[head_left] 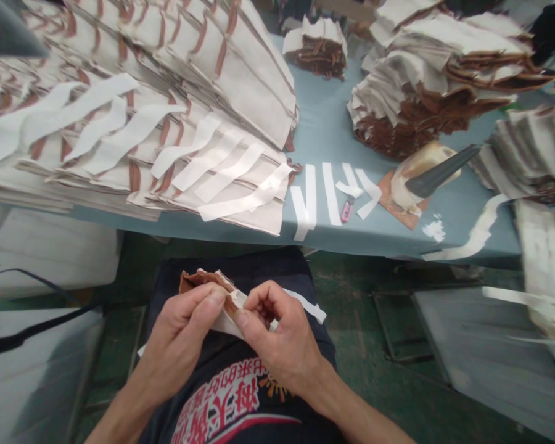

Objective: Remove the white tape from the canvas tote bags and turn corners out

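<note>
Over my lap, a brown and off-white fabric or leather piece (pixel 198 279) is held between both hands. My left hand (pixel 180 330) pinches its near edge between thumb and bent fingers. Just to the right, my right hand (pixel 280 327) is closed with thumb and fingertips pressed at the same edge. The fingers hide much of the piece, so I cannot make out its full shape. A white strip (pixel 311 306) lies across the lap behind my right hand. Beneath everything is a dark apron (pixel 240 388) with red and white lettering.
A blue-covered table (pixel 324 129) runs across the front. Stacked cream pieces (pixel 254 80) with brown trim fill its left, with white strips (pixel 238 200) on top. At right stand a glue-stained container (pixel 400 182) with a dark handle, a pink cutter (pixel 346 211) and brown-edged bundles (pixel 398 105).
</note>
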